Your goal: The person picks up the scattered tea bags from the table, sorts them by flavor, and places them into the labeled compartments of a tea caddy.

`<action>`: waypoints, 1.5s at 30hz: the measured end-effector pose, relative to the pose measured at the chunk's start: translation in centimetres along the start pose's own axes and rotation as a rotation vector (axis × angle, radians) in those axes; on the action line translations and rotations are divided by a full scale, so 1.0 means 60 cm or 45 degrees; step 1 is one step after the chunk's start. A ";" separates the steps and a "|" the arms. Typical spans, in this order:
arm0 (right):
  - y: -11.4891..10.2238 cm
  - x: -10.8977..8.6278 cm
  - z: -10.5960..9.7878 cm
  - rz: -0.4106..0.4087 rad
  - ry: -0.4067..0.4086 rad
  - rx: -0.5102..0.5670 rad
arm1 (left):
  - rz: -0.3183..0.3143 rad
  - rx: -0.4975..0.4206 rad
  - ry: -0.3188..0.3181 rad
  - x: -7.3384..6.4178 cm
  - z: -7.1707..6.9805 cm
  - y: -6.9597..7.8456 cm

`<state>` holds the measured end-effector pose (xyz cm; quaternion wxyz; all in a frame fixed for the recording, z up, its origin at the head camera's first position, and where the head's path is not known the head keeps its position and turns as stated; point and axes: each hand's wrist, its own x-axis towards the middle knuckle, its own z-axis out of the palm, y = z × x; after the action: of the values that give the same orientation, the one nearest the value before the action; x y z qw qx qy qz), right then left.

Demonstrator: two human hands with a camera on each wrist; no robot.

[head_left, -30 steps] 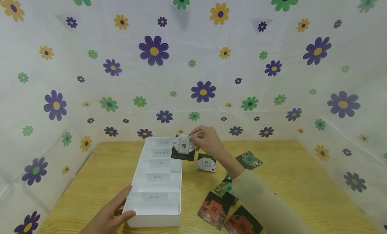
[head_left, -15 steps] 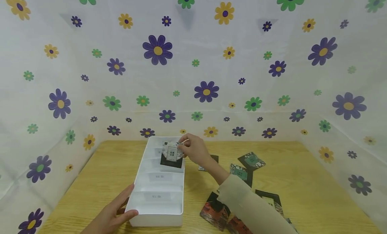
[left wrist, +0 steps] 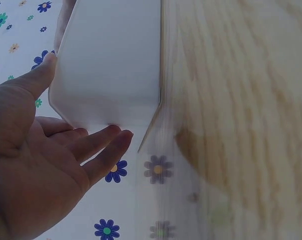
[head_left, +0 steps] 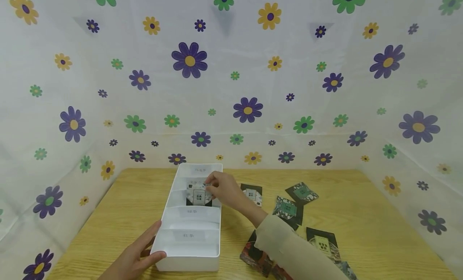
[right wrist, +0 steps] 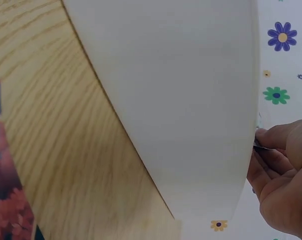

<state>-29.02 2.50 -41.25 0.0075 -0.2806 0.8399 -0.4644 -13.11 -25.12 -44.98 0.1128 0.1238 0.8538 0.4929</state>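
A long white divided box (head_left: 188, 264) stands on the table, with handwritten labels on its compartment walls. My left hand (head_left: 135, 252) holds its near left corner, thumb at the near end and fingers along the left side. In the left wrist view, the fingertips touch the white wall. My right hand (head_left: 226, 189) pinches a tea bag packet (head_left: 199, 196) by its upper right corner. The packet is upright in the middle compartment, its bottom edge hidden behind a divider. In the right wrist view, the box's side wall hides most of the packet.
Right of the box lie a white-and-black packet (head_left: 252, 194), green-labelled packets (head_left: 302, 192) (head_left: 288, 208), a yellow-labelled packet (head_left: 323, 243) and red packets (head_left: 255, 254), partly under the right sleeve (head_left: 289, 243). A flowered cloth (head_left: 231, 87) surrounds the wooden table (head_left: 376, 231).
My right hand has carried the tea bag packet left and down, from above the box's right edge into the middle compartment. My left hand stays on the box.
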 end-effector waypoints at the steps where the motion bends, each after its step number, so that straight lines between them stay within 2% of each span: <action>1: -0.001 -0.002 0.002 -0.009 -0.008 -0.008 | 0.001 0.000 0.000 0.000 0.000 0.000; 7: -0.003 -0.009 0.013 -0.047 -0.031 -0.046 | 0.022 -0.039 -0.016 -0.001 0.000 0.000; 11: -0.007 -0.012 0.017 -0.044 -0.033 -0.076 | 0.099 -0.036 -0.016 0.000 0.000 -0.005; 14: -0.008 -0.013 0.019 -0.039 -0.038 -0.109 | 0.122 -0.031 -0.013 -0.001 0.001 -0.006; 19: -0.009 -0.015 0.021 -0.089 -0.048 -0.237 | 0.059 -0.063 -0.005 -0.001 0.001 -0.002; 22: -0.013 -0.018 0.021 -0.160 -0.041 -0.350 | 0.078 -0.047 0.013 -0.001 0.001 -0.003; 25: -0.017 -0.021 0.022 -0.219 -0.018 -0.431 | 0.133 -0.008 0.032 -0.001 0.002 -0.006; 28: -0.020 -0.023 0.024 -0.242 0.001 -0.474 | 0.152 0.006 0.038 -0.001 0.003 -0.008; 37: -0.023 -0.028 0.026 -0.282 0.012 -0.573 | 0.110 0.003 0.029 -0.001 0.001 -0.005; 43: -0.024 -0.030 0.030 -0.340 0.017 -0.624 | 0.130 -0.001 0.028 0.000 0.002 -0.007; 45: -0.025 -0.032 0.030 -0.374 0.032 -0.662 | 0.161 0.004 0.026 0.000 0.002 -0.009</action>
<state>-26.23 1.38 -41.60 -0.1422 -0.3858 0.8813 -0.2331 -13.12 -25.29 -45.54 0.0725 0.1728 0.8462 0.4989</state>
